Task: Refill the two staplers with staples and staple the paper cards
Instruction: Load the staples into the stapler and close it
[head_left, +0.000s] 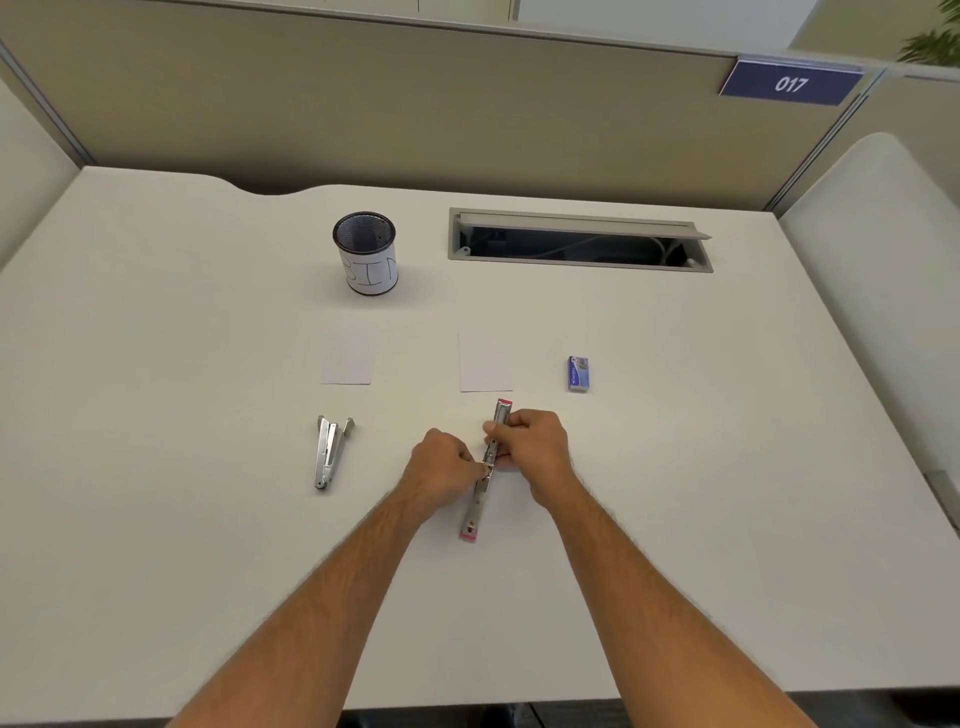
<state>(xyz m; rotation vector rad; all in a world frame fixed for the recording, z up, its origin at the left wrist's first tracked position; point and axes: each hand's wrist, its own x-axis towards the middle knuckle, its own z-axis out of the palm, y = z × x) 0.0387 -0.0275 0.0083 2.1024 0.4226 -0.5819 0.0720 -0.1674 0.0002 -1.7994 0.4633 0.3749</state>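
A pink-edged stapler (477, 512) lies swung fully open in a long line on the white desk (182, 519), near its middle front. My right hand (535, 449) grips its far half. My left hand (441, 470) pinches it at the hinge in the middle. A second, silver stapler (330, 452) lies to the left, partly open and untouched. Beyond them lie two white paper cards, one on the left (348, 356) and one on the right (484, 364). A small blue staple box (578, 373) stands right of the cards.
A black mesh cup (365, 252) with a white paper label stands at the back centre. An open cable tray slot (579, 244) is set into the desk at the back right. Partition walls enclose the desk; a "017" sign (790, 83) hangs at upper right.
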